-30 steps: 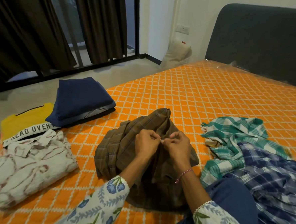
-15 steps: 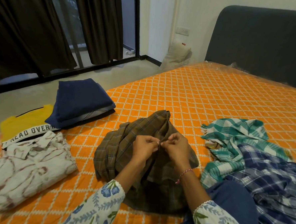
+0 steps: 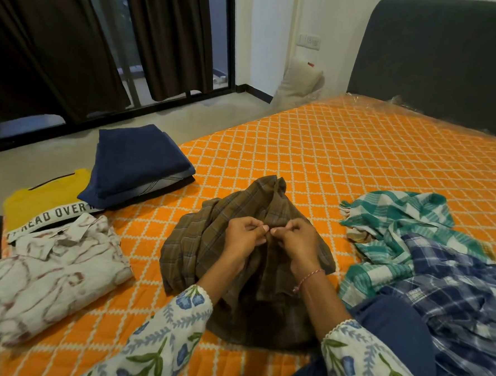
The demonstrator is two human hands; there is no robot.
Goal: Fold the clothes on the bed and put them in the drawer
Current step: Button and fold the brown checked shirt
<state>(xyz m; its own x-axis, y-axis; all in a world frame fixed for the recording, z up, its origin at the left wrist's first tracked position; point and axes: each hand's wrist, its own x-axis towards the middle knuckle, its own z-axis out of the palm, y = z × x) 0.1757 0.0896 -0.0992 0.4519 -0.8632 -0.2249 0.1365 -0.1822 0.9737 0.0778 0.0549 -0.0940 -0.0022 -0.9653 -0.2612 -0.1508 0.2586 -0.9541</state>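
Brown shirt [image 3: 208, 243] stays pinched by both hands' fingers [image 3: 260, 228].

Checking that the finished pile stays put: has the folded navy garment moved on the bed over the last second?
No. The folded navy garment lies as before, overlapping the yellow T-shirt.

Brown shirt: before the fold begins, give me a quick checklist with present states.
1. Both hands on the brown shirt: ok; left hand and right hand pinch its front.
2. Front fastened: cannot tell; fingers hide it.
3. Shirt flat: not ok; bunched.
4. Bedspread free beyond it: ok.
5. Folded pile apart: ok; white shirt lies to the left.
6. Drawer located: cannot tell; not in view.
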